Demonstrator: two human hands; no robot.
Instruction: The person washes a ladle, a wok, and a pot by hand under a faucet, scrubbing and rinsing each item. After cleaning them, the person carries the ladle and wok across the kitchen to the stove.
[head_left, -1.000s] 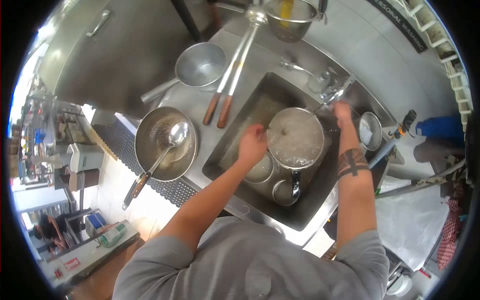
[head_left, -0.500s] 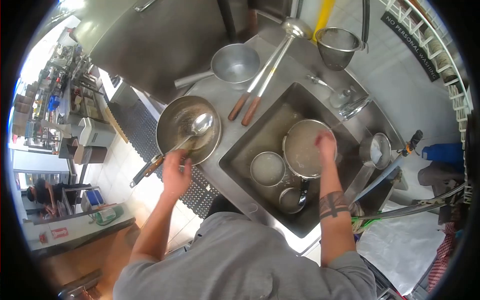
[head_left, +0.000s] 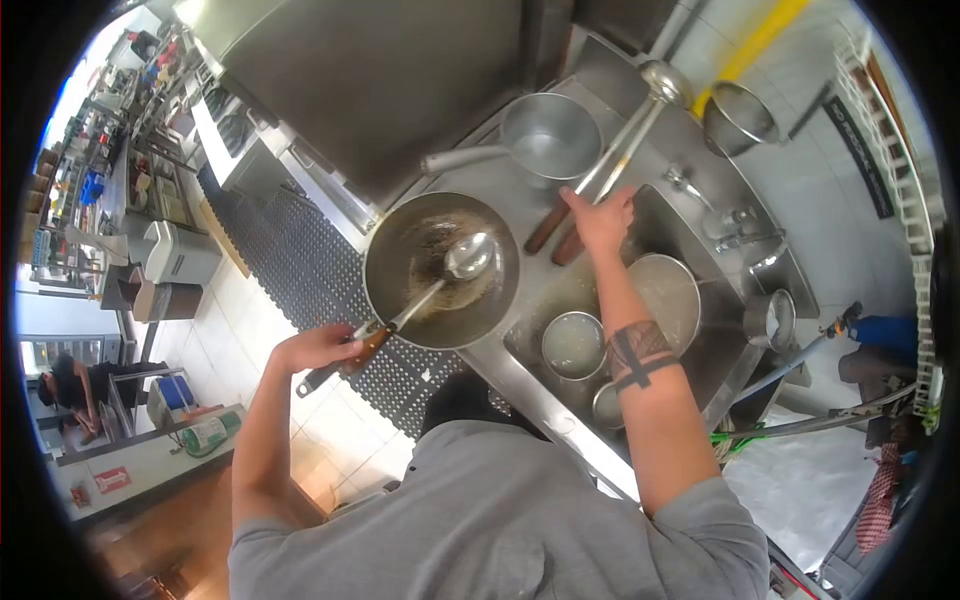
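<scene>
A deep wok [head_left: 392, 250] with brown residue inside rests on the counter's left end. Lying in it is a ladle [head_left: 470, 256], its wooden handle alongside the wok's handle. My left hand [head_left: 318, 350] is closed around these handles; its fingertips are partly hidden. My right hand [head_left: 603, 222] is over the sink's upper corner, thumb and fingers apart, beside the wooden handles of two long ladles [head_left: 622, 160]. My right forearm partly covers a large round pot [head_left: 672, 300] in the sink. A smaller bowl of cloudy water [head_left: 574, 346] sits near it.
A grey saucepan [head_left: 552, 136] stands behind the wok. Water partly fills the sink [head_left: 520, 335]. A strainer [head_left: 738, 118] hangs at the wall, near a tap [head_left: 735, 222]. A small pan [head_left: 770, 318] sits at the sink's right. Black perforated matting [head_left: 300, 270] covers the floor at left.
My right hand has come out of the pot in the sink and moved up toward the ladle handles. My left hand has slid outward along the wok's handle and closed. The camera view has shifted.
</scene>
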